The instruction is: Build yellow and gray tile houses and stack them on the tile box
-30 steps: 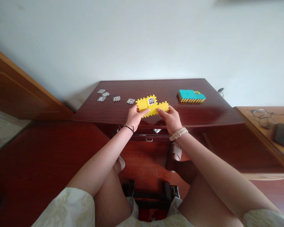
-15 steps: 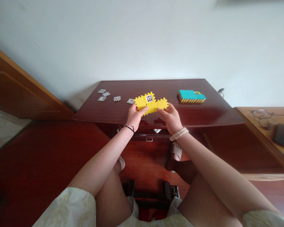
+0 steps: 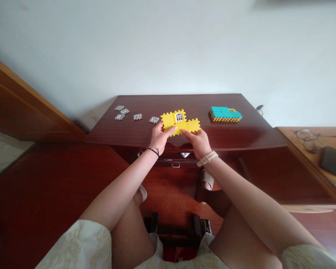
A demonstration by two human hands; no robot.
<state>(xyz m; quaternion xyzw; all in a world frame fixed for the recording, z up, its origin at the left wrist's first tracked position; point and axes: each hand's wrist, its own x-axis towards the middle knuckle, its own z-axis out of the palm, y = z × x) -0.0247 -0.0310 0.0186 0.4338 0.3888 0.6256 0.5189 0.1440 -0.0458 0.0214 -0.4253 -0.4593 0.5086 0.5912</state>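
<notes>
Between my two hands is a panel of joined yellow interlocking building tiles (image 3: pixel 168 119), held up above the front part of the dark table. One of its tiles carries a white window (image 3: pixel 179 117). My left hand (image 3: pixel 159 138) grips the panel's lower left, thumb on top. My right hand (image 3: pixel 198 142) pinches the lower right, its thumb pressed on the face near the middle. The fingers behind the panel are hidden. Just left of the panel a grey window tile (image 3: pixel 154 120) lies on the table.
Several other grey tiles (image 3: pixel 137 117) lie on the table's left side. A stack of turquoise and yellow tile panels (image 3: pixel 225 113) sits at the right on the dark table (image 3: pixel 184 100). Glasses (image 3: pixel 310 140) and a dark flat object (image 3: pixel 334 162) rest on the wooden surface at right.
The yellow panel has turned slightly and sits a little further right. My right thumb has slid left along it, toward my left thumb. Both hands keep hold.
</notes>
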